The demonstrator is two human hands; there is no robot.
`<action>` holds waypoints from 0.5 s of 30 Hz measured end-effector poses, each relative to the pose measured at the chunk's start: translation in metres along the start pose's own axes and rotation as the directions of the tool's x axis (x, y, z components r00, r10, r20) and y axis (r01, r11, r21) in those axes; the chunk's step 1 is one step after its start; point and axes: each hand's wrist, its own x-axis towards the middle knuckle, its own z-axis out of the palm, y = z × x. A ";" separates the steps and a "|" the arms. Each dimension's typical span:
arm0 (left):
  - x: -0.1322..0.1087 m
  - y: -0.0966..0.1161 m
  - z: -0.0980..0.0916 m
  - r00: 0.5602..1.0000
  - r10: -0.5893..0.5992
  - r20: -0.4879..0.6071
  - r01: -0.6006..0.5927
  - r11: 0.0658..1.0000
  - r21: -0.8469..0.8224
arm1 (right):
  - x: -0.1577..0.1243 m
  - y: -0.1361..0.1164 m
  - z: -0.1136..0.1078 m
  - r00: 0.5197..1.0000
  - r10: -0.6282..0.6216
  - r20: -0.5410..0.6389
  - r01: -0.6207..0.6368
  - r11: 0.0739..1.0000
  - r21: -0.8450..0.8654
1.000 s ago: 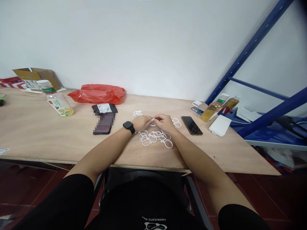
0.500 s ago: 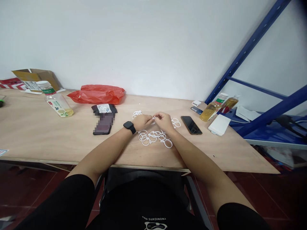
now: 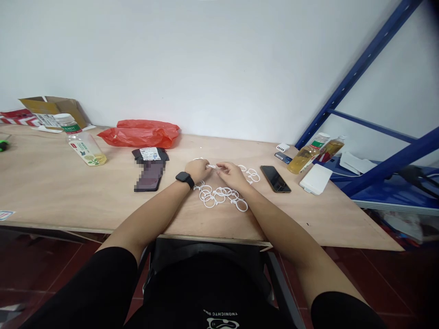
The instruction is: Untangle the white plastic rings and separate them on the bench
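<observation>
My left hand [image 3: 198,171], wearing a black watch, is closed with a small white plastic ring [image 3: 211,167] pinched at its fingertips. Only the knobbed end of that ring shows; the rest is hidden by the fingers. Just to the right is my right hand [image 3: 229,174], its thumb and fingers slightly parted near the ring's end, with nothing visible between them. Several linked or overlapping white plastic rings [image 3: 219,196] with small knobs lie on the table below the hands. A few more rings [image 3: 253,175] rest beside my right hand.
A phone [image 3: 275,178] and a white box [image 3: 315,179] lie to the right, near a tea bottle [image 3: 305,155]. Left of the hands are a dark pouch [image 3: 149,169], a red plastic bag [image 3: 140,133], another bottle [image 3: 84,146] and a cardboard box [image 3: 56,109]. A blue rack [image 3: 363,64] stands at right.
My hands have moved apart slightly, the left one shifting left with the white ring. My right fingers have parted from the pinch they formed. The view has turned a little.
</observation>
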 end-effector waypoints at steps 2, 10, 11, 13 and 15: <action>-0.001 0.003 0.001 0.999 0.044 0.028 -0.045 0.998 0.038 | -0.001 -0.002 -0.001 0.998 -0.024 0.050 0.026 0.999 -0.037; 0.000 -0.006 -0.011 1.000 0.025 -0.017 -0.026 1.000 -0.014 | -0.003 -0.006 -0.005 0.994 -0.049 0.096 0.055 0.996 -0.064; 0.001 -0.009 -0.016 1.000 0.025 -0.012 -0.025 0.999 -0.041 | -0.003 -0.006 -0.005 0.994 -0.048 0.099 0.054 0.997 -0.062; 0.002 -0.016 -0.024 0.995 0.075 0.070 -0.069 0.993 -0.096 | -0.002 -0.006 -0.005 0.993 -0.047 0.105 0.053 0.997 -0.057; 0.004 -0.024 -0.028 0.958 0.144 0.249 -0.100 0.978 -0.181 | -0.002 -0.007 -0.004 0.994 -0.040 0.105 0.046 0.997 -0.057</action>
